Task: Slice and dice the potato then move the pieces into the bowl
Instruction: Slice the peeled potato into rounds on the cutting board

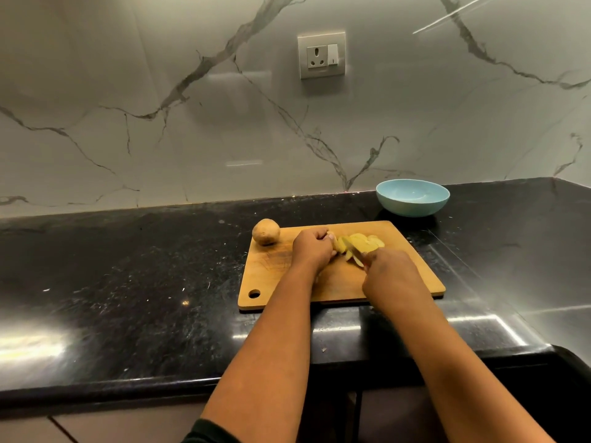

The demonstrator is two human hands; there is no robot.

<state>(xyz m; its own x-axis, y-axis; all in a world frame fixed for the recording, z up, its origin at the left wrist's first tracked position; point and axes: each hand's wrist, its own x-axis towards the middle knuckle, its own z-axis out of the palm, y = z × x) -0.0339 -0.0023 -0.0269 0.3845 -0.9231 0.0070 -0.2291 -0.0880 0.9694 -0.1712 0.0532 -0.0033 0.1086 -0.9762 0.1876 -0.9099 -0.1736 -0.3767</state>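
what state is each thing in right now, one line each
whole potato: uncut, on the board's far left corner
potato slices: cut, fanned out on the cutting board
knife: in the right hand, blade at the slices
left hand: curled, holding the uncut end of the potato
bowl: upright, empty, behind the board
wall switch: position unclear

1. Potato slices: pale yellow, fanned and overlapping mid cutting board, uncut end under my left hand.
2. Whole potato: brown, unpeeled, sits on the board's far-left corner.
3. Bowl: light blue, upright, on the counter just behind the board's far-right corner.
4. Knife: blade across the slices, gripped in my right hand.
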